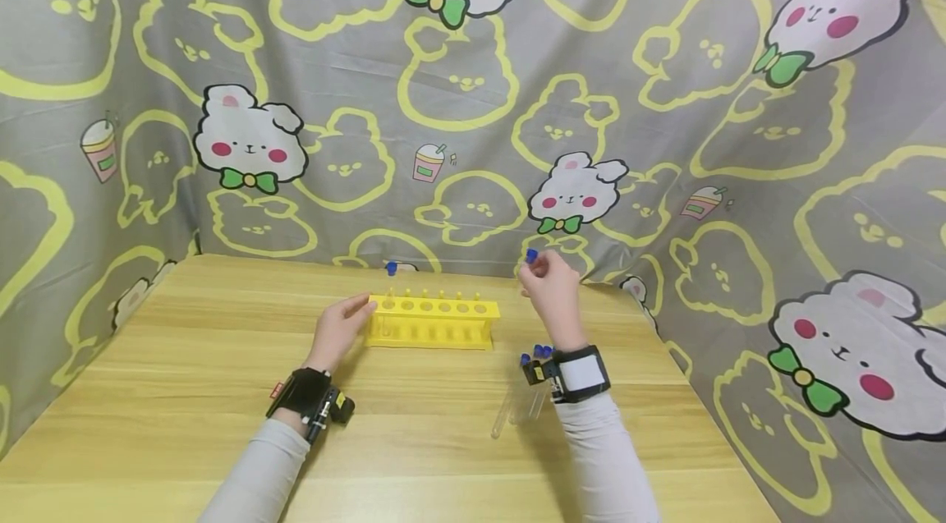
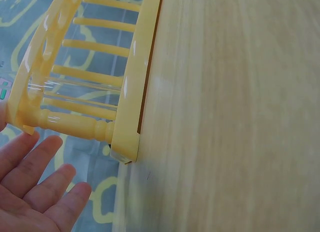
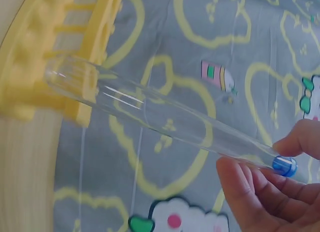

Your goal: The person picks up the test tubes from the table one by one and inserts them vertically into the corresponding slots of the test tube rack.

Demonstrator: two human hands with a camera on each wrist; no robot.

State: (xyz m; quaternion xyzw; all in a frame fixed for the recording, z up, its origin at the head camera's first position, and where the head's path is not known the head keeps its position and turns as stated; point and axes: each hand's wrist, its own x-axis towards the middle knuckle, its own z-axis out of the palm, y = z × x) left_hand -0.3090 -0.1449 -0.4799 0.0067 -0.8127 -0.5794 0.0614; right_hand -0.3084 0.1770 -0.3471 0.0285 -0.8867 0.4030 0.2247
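A yellow test tube rack (image 1: 432,334) stands on the table. My left hand (image 1: 342,334) holds its left end at the top plate, the thumb and a finger at the corner and the other fingers (image 2: 47,192) extended and apart from it. One clear tube with a blue cap (image 1: 392,268) stands upright in the leftmost hole. Raised right of the rack, my right hand (image 1: 554,293) pinches a clear test tube (image 3: 170,122) just below its blue cap (image 3: 285,166). That tube is tilted; in the right wrist view its rounded end overlaps the rack, apparently without touching.
Several capped test tubes (image 1: 502,412) lie on the wooden table (image 1: 414,457) beside my right wrist, partly hidden by the wrist camera. A patterned grey curtain (image 1: 355,63) hangs behind the table and along both sides.
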